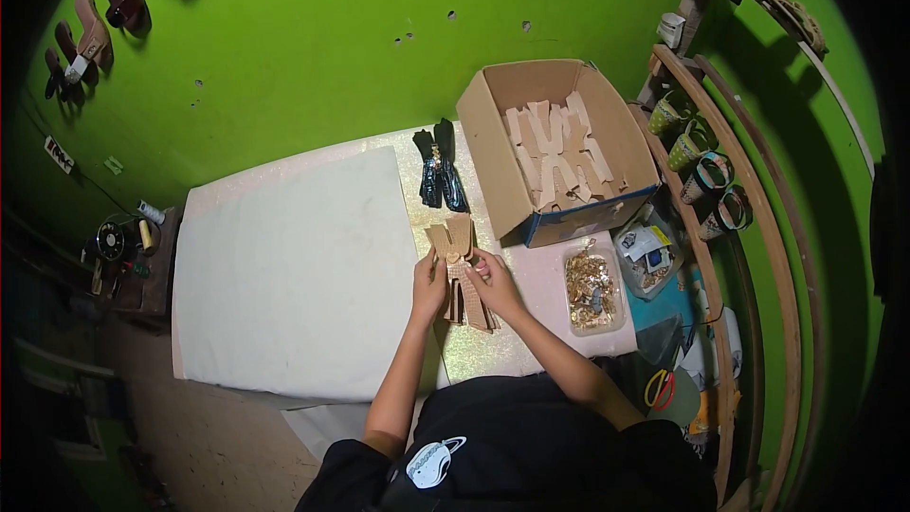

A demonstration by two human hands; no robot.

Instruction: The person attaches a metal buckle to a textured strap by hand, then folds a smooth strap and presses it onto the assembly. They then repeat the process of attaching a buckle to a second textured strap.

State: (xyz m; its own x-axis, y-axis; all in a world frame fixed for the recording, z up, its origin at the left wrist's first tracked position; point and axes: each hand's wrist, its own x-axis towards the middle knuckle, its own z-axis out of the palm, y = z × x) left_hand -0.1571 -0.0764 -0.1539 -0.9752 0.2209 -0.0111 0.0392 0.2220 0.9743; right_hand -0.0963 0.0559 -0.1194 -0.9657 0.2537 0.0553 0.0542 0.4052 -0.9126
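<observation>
Between my hands is a stack of tan, textured strap pieces (455, 287), pinched at its narrow middle, where a small light ornament shows. My left hand (431, 280) holds the stack's left side, fingers closed on it. On the right side, my right hand (493, 283) grips the same stack near the ornament with curled fingers. Just beyond the stack lies a bundle of shiny black strap pieces (440, 167) with a gold ornament at its middle. A clear tub of gold-coloured ornaments (594, 290) stands to the right of my right hand.
An open cardboard box (495, 156) holding pale cut pieces (555, 147) stands at the table's back right. A white sheet (294, 270) covers the left part. Beside the tub are a second plastic container (648, 261), scissors (659, 389) and a wooden rack (749, 161) with footwear.
</observation>
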